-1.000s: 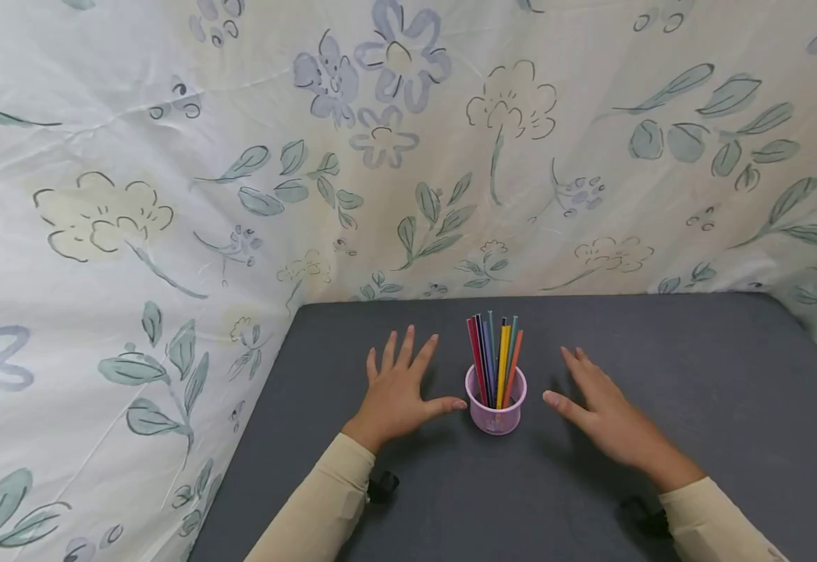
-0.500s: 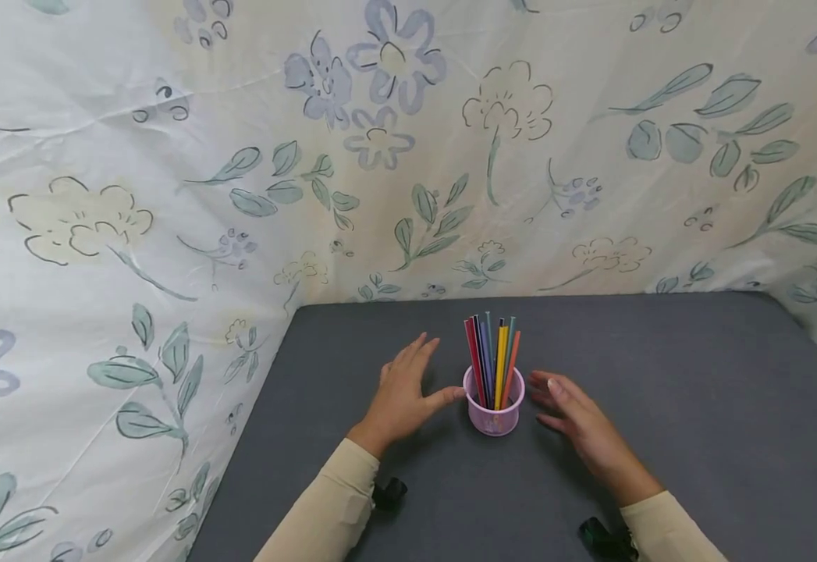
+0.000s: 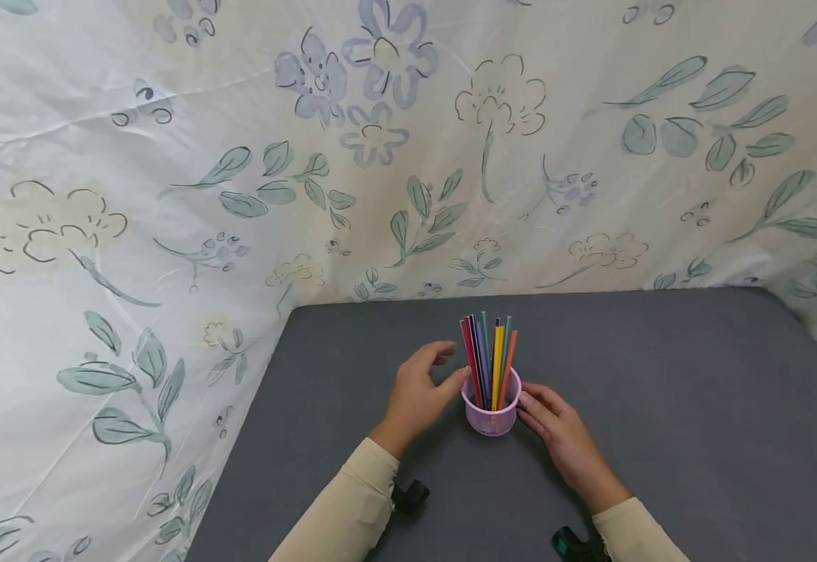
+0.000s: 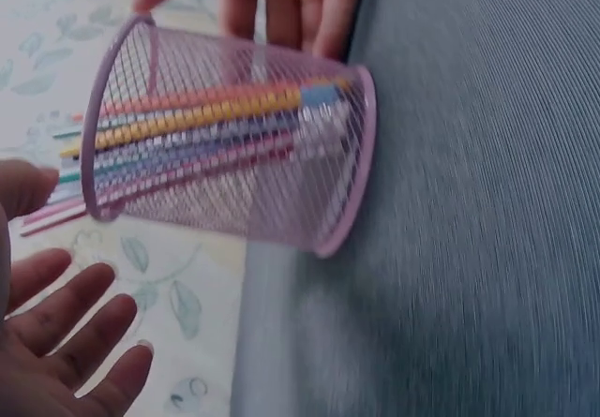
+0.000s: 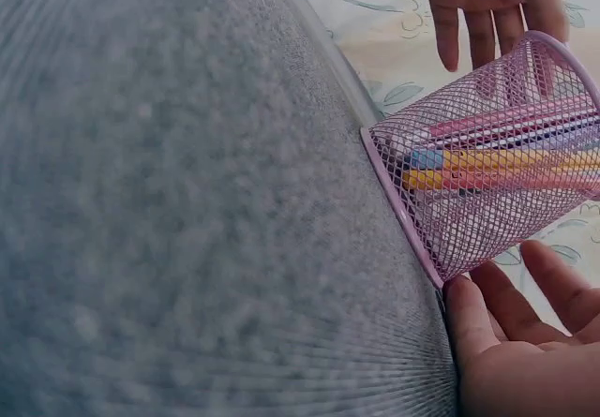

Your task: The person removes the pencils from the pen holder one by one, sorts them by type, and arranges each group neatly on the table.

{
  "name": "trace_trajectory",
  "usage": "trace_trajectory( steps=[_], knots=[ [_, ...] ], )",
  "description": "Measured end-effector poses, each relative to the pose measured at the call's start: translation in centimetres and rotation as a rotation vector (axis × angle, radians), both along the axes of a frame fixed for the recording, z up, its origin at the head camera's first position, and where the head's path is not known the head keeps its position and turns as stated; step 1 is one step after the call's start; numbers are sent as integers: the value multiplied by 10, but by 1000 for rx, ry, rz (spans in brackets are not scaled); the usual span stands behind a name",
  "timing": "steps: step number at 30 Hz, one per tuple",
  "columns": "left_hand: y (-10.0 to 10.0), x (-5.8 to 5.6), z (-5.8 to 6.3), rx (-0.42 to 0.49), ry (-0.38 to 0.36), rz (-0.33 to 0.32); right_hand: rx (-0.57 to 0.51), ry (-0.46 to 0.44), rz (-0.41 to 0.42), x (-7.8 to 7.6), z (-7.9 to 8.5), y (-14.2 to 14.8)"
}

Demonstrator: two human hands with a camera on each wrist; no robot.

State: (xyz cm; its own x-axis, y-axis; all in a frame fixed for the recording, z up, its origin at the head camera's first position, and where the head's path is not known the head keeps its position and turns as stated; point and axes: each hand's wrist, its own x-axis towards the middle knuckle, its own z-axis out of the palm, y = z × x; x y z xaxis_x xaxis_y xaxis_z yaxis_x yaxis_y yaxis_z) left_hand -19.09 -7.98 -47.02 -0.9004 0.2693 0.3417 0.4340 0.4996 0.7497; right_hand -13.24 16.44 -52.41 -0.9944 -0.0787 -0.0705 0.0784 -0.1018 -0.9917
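A pink mesh pencil cup [image 3: 490, 424] stands upright on the dark grey table, holding several coloured pencils [image 3: 499, 359] in red, blue, yellow, green and orange. My left hand [image 3: 417, 396] is at the cup's left side, thumb tip by the rim and the other fingers loosely bent, clear of the mesh in the left wrist view. On the opposite side, my right hand [image 3: 568, 441] touches the cup with relaxed fingers. In the right wrist view, one right fingertip [image 5: 464, 305] meets the base rim [image 5: 405, 215], while the other fingers spread beside the mesh wall.
The grey table [image 3: 696, 390] reaches back to a floral-print cloth [image 3: 520, 156] hanging behind it and along the left. Beige sleeves [image 3: 345, 499] cover both forearms, and a dark wrist camera [image 3: 411, 496] sits under each wrist.
My right hand has moved left from well clear of the cup to its side. My left hand has turned inward, its spread fingers now bent. The cup stays where it stood.
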Motion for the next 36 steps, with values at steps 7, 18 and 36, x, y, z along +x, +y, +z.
trace_trajectory(
  steps=[7,18,36],
  knots=[
    [16,-4,-3,181,-39,39,96,-65,-42,-1,-2,-2],
    [23,-17,-5,241,-77,65,194,-35,-86,-1,-2,-8],
    [20,-13,0,334,-1,33,221,-18,-79,1,-5,-6]
  ],
)
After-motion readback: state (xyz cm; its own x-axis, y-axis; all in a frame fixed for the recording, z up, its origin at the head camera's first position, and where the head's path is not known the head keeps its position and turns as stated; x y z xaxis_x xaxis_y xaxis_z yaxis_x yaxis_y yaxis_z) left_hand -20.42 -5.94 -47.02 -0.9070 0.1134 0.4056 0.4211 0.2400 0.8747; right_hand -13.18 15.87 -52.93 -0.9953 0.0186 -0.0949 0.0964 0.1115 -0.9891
